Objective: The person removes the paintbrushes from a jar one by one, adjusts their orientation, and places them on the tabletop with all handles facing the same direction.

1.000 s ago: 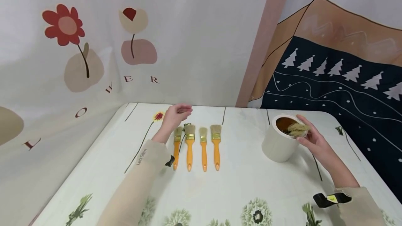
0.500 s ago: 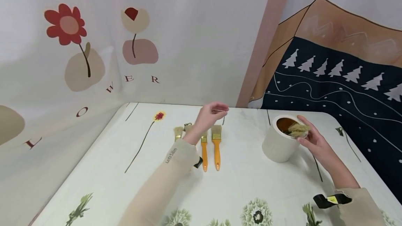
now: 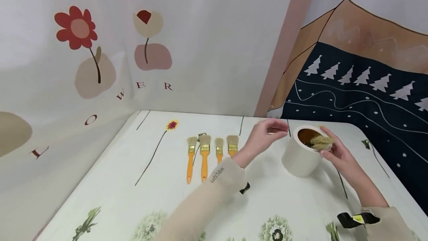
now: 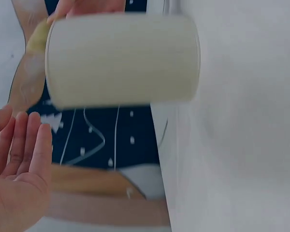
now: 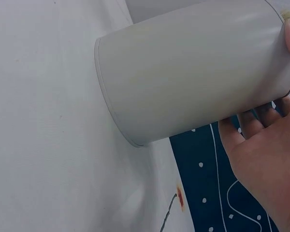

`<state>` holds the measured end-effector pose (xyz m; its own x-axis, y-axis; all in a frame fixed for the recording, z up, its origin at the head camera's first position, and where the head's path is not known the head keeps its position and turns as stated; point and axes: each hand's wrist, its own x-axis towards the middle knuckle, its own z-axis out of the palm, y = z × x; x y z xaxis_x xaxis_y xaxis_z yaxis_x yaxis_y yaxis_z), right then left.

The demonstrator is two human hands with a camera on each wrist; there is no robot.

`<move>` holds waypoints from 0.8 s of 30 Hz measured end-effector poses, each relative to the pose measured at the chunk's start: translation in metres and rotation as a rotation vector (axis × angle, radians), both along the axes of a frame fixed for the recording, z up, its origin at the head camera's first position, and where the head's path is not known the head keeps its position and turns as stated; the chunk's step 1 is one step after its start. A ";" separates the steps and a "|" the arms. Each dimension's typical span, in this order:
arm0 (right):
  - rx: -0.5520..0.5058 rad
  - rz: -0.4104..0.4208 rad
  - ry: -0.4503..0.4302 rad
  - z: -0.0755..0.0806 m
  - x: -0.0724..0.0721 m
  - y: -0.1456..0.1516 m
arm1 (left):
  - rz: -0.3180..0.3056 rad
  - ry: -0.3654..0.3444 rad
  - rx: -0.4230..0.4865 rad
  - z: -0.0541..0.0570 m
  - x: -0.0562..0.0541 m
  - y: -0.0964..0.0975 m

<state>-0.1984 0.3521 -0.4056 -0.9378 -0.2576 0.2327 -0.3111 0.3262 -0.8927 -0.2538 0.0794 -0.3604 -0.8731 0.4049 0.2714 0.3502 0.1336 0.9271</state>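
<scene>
A white cylindrical container (image 3: 301, 163) with a brown inside stands on the table at the right. Pale bristles (image 3: 321, 142) stick out of its opening, by the right rim. My right hand (image 3: 339, 155) holds the container near the top, with the thumb on one side and the fingers on the other in the right wrist view. My left hand (image 3: 267, 135) is in the air just left of the container, holding nothing. Its fingers look extended in the left wrist view, apart from the container (image 4: 123, 60). Several flat paintbrushes (image 3: 204, 159) with orange handles lie side by side, some partly behind my left arm.
A white cloth with printed flowers covers the table (image 3: 157, 196). Behind it hangs a pale curtain (image 3: 214, 47) with printed flowers and letters. A dark blue fabric (image 3: 334, 107) with printed trees hangs at the back right.
My left hand has moved right from above the brushes to beside the container. The right hand stays on the container, and the brushes lie where they were.
</scene>
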 end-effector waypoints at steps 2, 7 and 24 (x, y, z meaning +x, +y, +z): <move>0.007 -0.005 -0.010 0.000 0.000 0.001 | -0.027 0.009 0.004 0.000 0.005 0.011; 0.006 -0.009 -0.024 0.000 0.001 0.001 | -0.062 0.034 -0.048 0.000 0.018 0.032; -0.062 0.047 0.012 -0.002 0.001 0.000 | 0.074 0.265 -0.681 0.016 0.031 0.067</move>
<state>-0.1972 0.3521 -0.4077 -0.9220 -0.2861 0.2609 -0.3357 0.2549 -0.9068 -0.2228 0.1460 -0.3448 -0.8445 0.5020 0.1863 0.5190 0.6818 0.5156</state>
